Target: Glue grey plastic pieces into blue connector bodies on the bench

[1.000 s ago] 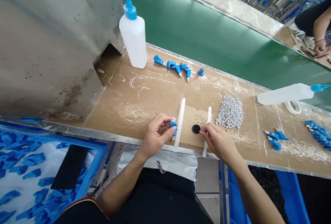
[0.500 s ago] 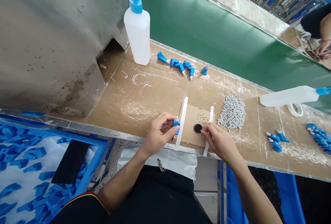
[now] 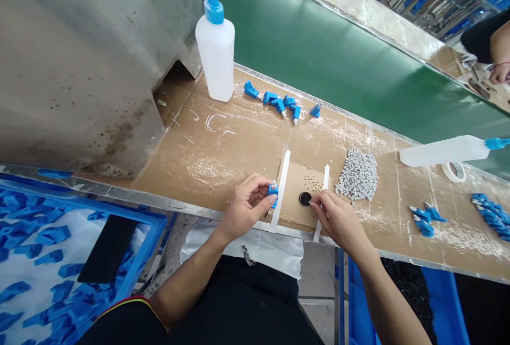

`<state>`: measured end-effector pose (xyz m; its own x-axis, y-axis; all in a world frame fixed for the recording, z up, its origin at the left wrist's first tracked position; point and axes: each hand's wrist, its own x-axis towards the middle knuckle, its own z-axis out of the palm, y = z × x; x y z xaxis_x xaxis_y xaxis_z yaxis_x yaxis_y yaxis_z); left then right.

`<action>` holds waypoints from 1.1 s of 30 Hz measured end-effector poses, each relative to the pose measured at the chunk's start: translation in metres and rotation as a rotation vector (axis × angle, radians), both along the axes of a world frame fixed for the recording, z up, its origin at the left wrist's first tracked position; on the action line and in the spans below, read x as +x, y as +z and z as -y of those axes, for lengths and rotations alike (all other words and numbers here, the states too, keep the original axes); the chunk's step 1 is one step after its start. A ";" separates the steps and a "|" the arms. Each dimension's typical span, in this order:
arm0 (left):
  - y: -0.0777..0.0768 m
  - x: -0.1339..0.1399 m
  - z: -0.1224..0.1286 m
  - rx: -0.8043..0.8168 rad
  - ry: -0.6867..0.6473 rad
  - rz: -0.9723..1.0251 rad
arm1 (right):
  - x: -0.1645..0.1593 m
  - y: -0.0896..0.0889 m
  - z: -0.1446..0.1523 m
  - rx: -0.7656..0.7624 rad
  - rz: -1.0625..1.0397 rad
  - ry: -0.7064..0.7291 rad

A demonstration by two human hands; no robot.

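Observation:
My left hand (image 3: 247, 202) pinches a small blue plastic part (image 3: 273, 191) with a pale piece on its top, at the left strip of white tape. Closed in a pinch, my right hand (image 3: 338, 215) is beside a small round black dish (image 3: 305, 199); whatever its fingertips hold is too small to make out. Under the dish lies a cardboard piece (image 3: 297, 175), taped at both sides, with tiny dark bits (image 3: 313, 182) scattered on it. A heap of small grey pieces (image 3: 357, 174) sits to the right of the cardboard.
A white squeeze bottle (image 3: 217, 58) stands at the back left; another bottle (image 3: 442, 150) lies by a tape roll (image 3: 454, 171). More blue parts (image 3: 279, 103) lie along the back edge. Blue bins (image 3: 157, 223) flank me below the bench. A co-worker's arm (image 3: 500, 44) shows far right.
My hands hold nearly the same pose over the cardboard. The view has shifted slightly. At the far right, the co-worker's hand has moved a little.

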<state>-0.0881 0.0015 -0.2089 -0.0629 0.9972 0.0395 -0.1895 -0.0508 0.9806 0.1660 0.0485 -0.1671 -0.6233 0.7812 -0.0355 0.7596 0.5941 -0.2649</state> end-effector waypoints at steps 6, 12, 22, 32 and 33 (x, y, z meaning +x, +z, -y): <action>0.000 0.000 0.000 0.003 0.000 -0.006 | 0.000 0.002 0.000 -0.017 -0.013 -0.010; 0.000 0.001 0.000 0.008 -0.002 -0.007 | 0.000 0.009 -0.011 -0.011 -0.016 -0.034; 0.001 0.000 -0.001 0.023 0.001 -0.013 | -0.006 0.002 -0.034 -0.032 0.049 -0.010; 0.000 -0.001 -0.001 0.021 -0.008 -0.003 | -0.008 -0.001 -0.044 -0.003 0.118 -0.054; 0.000 -0.001 -0.001 0.020 -0.008 0.002 | -0.007 0.001 -0.045 -0.007 0.111 -0.058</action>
<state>-0.0892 0.0024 -0.2087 -0.0550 0.9967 0.0598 -0.1915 -0.0693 0.9790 0.1585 0.0931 -0.1664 -0.5689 0.8154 -0.1072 0.8175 0.5466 -0.1814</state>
